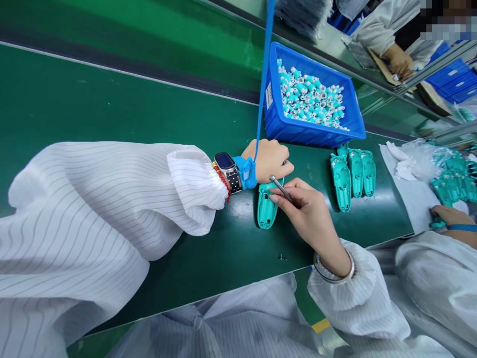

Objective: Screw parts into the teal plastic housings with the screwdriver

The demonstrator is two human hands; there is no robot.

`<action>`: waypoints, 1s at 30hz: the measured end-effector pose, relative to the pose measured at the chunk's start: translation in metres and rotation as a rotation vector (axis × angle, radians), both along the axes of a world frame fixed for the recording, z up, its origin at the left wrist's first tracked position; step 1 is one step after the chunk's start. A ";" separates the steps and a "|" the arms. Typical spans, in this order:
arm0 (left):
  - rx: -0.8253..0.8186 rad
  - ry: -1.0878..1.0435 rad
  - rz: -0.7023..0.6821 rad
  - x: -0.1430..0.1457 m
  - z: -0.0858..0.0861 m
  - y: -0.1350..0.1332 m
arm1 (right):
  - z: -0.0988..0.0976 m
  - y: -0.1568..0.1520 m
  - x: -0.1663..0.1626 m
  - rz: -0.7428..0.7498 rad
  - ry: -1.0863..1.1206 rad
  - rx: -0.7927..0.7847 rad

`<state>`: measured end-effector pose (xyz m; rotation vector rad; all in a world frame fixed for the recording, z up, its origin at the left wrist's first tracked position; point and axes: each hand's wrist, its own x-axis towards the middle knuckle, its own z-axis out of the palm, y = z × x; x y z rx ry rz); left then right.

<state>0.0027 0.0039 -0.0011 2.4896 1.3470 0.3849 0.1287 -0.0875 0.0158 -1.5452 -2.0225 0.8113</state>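
A teal plastic housing [267, 211] lies on the green table with its hollow inner side up. My left hand [269, 158] is curled over its upper end, palm down; the fingertips are partly hidden. A blue wrist strap and a watch are on that wrist. My right hand [307, 206] pinches a slim metal rod-like tool [281, 188] between thumb and fingers, just above the housing. The tool's rounded end points up and left, and its exact kind cannot be made out. Several similar teal housings [341, 184] rest to the right.
A blue bin [315, 134] of small teal-and-white parts [313, 97] stands at the back. The strap's blue cord [264, 74] runs upward past it. Small screws [282, 257] lie near the front edge. At right, a co-worker's hand [452, 217] is by more housings; another person sits across.
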 end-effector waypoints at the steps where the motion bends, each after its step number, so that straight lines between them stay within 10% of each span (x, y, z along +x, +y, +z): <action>1: 0.015 -0.010 -0.003 0.000 0.000 0.000 | 0.001 0.000 0.001 0.017 -0.001 -0.005; 8: 0.042 0.001 0.012 0.002 -0.001 0.000 | 0.027 -0.022 0.024 -0.043 -0.070 -0.019; 16: 0.025 0.023 0.013 0.003 0.002 -0.001 | 0.023 -0.058 0.033 0.192 -0.215 -0.440; 30: 0.037 0.027 0.023 0.003 0.001 -0.001 | 0.017 -0.050 0.016 -0.006 0.006 -0.172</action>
